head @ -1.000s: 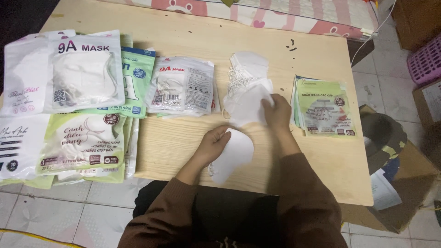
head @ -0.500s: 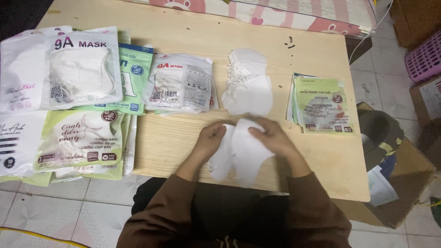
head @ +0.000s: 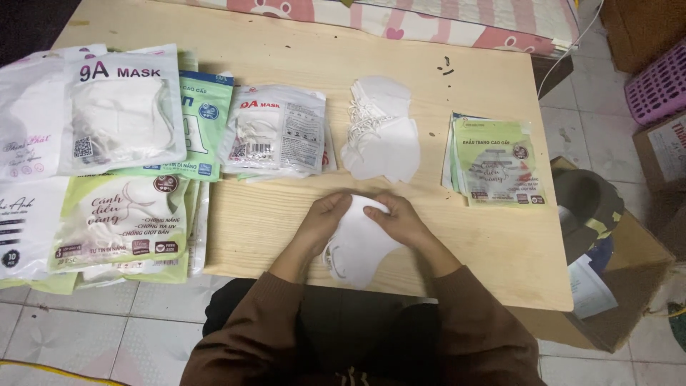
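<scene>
Both hands meet over the near edge of a low wooden table [head: 286, 50]. My left hand [head: 325, 218] and my right hand [head: 396, 218] grip a small stack of white folded face masks [head: 361, 246] by its top edge. The stack points down toward me, ear loops showing at its left side. Just beyond my hands lies a loose pile of white masks [head: 382, 132], apart from both hands.
Packaged masks cover the table's left side: white bags [head: 121, 107], green-and-white packs [head: 118, 221] and a clear pack with red print [head: 275, 132]. A stack of flat green pouches [head: 496, 161] lies at the right. Cardboard boxes [head: 614, 286] and a purple basket [head: 661, 82] stand on the tiled floor at right.
My right hand came back from the loose pile with a mask and laid it on the mask under my left hand. Both hands now hold the stack together.
</scene>
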